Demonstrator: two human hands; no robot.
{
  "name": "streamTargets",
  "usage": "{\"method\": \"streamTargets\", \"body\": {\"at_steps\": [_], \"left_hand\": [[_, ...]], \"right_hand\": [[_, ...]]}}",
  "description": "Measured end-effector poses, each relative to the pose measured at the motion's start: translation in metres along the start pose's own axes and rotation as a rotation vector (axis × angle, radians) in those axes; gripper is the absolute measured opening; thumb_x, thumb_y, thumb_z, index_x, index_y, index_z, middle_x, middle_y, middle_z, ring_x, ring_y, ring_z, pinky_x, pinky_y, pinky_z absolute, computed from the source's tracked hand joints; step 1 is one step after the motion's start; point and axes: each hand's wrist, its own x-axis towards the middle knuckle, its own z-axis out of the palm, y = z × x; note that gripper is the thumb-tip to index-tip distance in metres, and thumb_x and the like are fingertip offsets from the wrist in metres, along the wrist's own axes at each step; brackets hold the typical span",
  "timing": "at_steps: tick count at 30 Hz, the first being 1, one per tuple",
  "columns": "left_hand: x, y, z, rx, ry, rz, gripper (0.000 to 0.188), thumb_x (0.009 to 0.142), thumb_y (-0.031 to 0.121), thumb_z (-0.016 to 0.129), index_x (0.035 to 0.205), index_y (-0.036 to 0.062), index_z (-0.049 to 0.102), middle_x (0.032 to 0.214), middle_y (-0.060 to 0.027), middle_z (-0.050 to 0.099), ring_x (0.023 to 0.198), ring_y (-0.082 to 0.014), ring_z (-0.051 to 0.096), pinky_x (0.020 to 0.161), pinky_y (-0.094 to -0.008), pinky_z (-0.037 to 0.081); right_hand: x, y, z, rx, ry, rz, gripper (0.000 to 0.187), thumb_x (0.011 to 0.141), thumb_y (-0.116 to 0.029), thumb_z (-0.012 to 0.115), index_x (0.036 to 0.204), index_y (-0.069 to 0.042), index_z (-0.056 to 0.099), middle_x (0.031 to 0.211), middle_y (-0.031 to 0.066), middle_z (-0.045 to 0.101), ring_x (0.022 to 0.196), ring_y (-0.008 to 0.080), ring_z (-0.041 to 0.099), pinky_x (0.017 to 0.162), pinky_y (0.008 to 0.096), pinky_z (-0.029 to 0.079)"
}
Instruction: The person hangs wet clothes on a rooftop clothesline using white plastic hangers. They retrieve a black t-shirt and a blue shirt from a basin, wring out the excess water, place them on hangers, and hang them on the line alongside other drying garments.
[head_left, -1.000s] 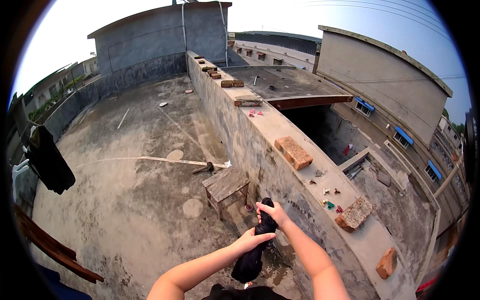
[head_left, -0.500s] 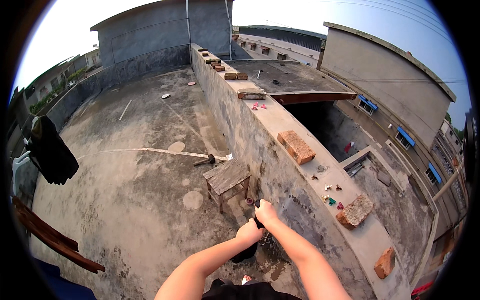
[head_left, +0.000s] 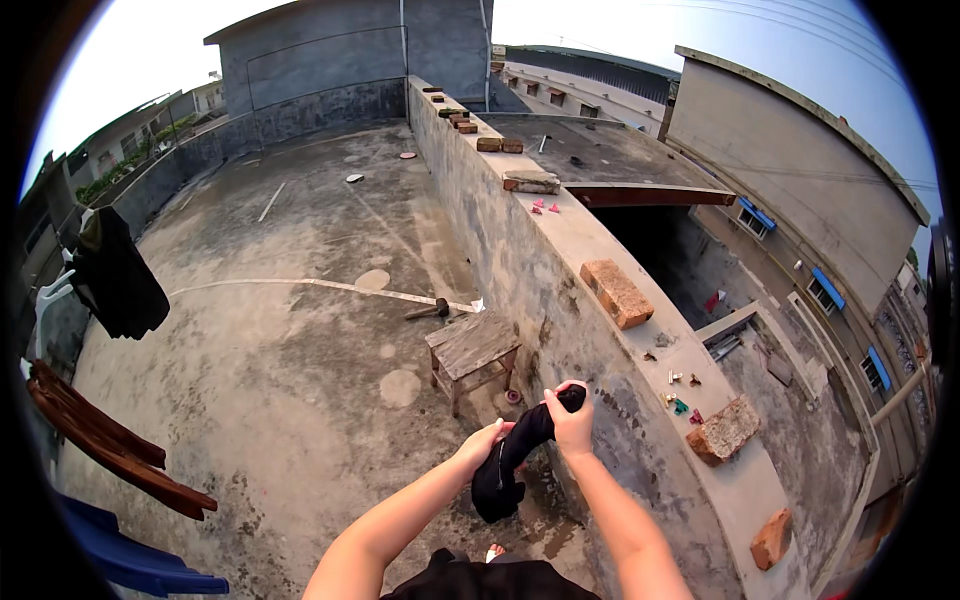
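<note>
A twisted length of black cloth (head_left: pixel 524 437) runs between my hands, its lower end bunched and hanging down. My right hand (head_left: pixel 571 418) is closed around the upper end, beside the wall. Lower and to the left, my left hand (head_left: pixel 486 444) holds the middle part, the cloth lying along the palm and thumb. Both hands are out in front of my body, over the wet concrete floor. Just beyond them stands a small weathered wooden stool (head_left: pixel 474 347), apart from the cloth.
To the right, a low concrete wall (head_left: pixel 575 245) carries bricks (head_left: pixel 617 293) and several small coloured clips (head_left: pixel 680 407). A hammer (head_left: pixel 428 310) lies behind the stool. At left hang a black garment (head_left: pixel 118 275), brown cloth (head_left: pixel 110 440) and blue cloth (head_left: pixel 140 555).
My hands have moved apart, the right one up and to the right. More of the black cloth shows between them. The view has shifted slightly left.
</note>
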Motion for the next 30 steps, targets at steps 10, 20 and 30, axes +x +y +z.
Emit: {"method": "streamTargets", "body": {"at_steps": [10,20,30], "left_hand": [[0.000,-0.049,-0.031,-0.444,-0.545,-0.767,0.076,0.085,0.068,0.039,0.139,0.0147,0.035,0.133,-0.0246,0.046,0.117,-0.0529,0.045,0.088,-0.0645,0.043],[-0.036,0.013,0.002,-0.512,0.017,0.455,0.044,0.077,0.010,0.058,0.120,0.0013,0.050,0.115,-0.0182,0.059,0.106,-0.0306,0.060,0.092,-0.0462,0.050],[-0.099,0.035,0.086,1.164,-0.229,1.496,0.040,0.054,0.004,0.069,0.093,0.0113,0.069,0.099,-0.0049,0.064,0.086,-0.0250,0.060,0.077,-0.0361,0.050]], "right_hand": [[-0.038,-0.088,0.033,-0.309,-0.672,-1.170,0.033,0.068,-0.005,0.074,0.097,-0.010,0.059,0.090,0.0052,0.056,0.079,0.0264,0.063,0.060,0.0334,0.056],[-0.060,-0.046,0.008,0.191,0.157,-0.425,0.035,0.092,-0.036,0.057,0.084,-0.003,0.047,0.088,0.0092,0.047,0.069,0.0216,0.052,0.068,0.0364,0.048],[-0.016,-0.009,-0.002,0.784,-0.372,1.110,0.036,0.092,-0.038,0.057,0.068,-0.013,0.048,0.067,0.0020,0.051,0.061,0.0194,0.053,0.058,0.0332,0.047]]}}
